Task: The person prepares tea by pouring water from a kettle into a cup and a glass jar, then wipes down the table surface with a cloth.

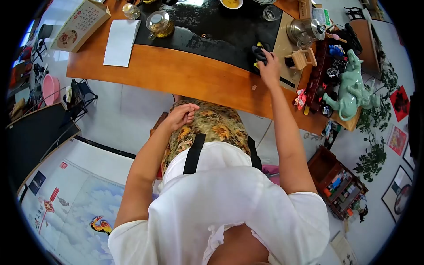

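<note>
My right hand (269,70) is at the right end of the black tea tray (212,48). Its fingers are closed on a bunched black cloth (259,54) with yellow patches, which rests on the tray's surface. My left hand (182,115) hangs above my lap, in front of the table edge, its fingers curled in and nothing visible in them. A glass teapot (160,25) with yellowish contents stands on the tray's left part. At the tray's far side are a bowl of yellow liquid (232,3) and a clear glass cup (271,13).
On the right of the wooden table (176,70) stand a glass-and-metal kettle (305,31), a small wooden stand (302,58) and a green animal figurine (351,88). Left are white paper (120,43), a lidded jar (131,11) and a desk calendar (79,27).
</note>
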A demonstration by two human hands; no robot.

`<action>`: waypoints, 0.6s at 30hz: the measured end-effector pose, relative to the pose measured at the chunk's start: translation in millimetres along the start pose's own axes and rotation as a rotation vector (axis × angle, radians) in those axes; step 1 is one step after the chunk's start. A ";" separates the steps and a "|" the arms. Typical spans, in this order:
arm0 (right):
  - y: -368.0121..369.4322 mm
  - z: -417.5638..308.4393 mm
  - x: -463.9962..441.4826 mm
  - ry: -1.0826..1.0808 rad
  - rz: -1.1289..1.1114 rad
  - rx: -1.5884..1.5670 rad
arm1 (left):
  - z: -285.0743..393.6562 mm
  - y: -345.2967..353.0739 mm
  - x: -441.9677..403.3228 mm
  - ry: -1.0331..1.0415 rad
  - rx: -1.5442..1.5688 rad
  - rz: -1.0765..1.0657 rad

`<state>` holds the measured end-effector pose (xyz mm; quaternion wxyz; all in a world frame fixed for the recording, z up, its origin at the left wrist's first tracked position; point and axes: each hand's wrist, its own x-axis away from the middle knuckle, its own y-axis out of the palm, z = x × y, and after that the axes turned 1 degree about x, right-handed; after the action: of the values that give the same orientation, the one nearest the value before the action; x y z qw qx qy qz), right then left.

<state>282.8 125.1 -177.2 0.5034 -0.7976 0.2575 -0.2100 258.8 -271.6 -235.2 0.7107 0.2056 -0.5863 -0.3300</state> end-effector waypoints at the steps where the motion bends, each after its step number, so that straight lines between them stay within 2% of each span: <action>1: 5.4 4.4 -2.8 0.034 -0.039 0.102 | -5.8 -6.3 -5.0 0.006 0.045 -0.035; 4: 30.7 -5.6 11.2 0.026 0.013 0.331 | -17.8 -14.9 -28.0 0.057 0.016 0.071; 7: 40.7 -23.0 43.1 -0.105 0.034 0.201 | -19.9 -14.9 -47.4 0.043 0.104 0.125; 10: 49.5 -53.0 82.2 -0.258 -0.007 0.122 | -25.2 -24.1 -72.9 0.038 0.187 0.081; 13: 60.0 -91.6 112.7 -0.287 -0.156 -0.003 | -25.0 -15.3 -78.3 0.003 0.244 0.162; 16: 69.9 -122.2 133.4 -0.362 -0.242 -0.061 | -27.6 -17.3 -80.2 0.011 0.286 0.112; 18: 76.7 -129.5 144.7 -0.415 -0.325 -0.186 | -25.2 -9.1 -76.5 0.042 0.320 0.238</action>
<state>303.4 -82.6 -183.6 0.4300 -0.8971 0.0358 -0.0955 273.9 -226.0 -300.4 0.7151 0.2518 -0.6365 -0.1419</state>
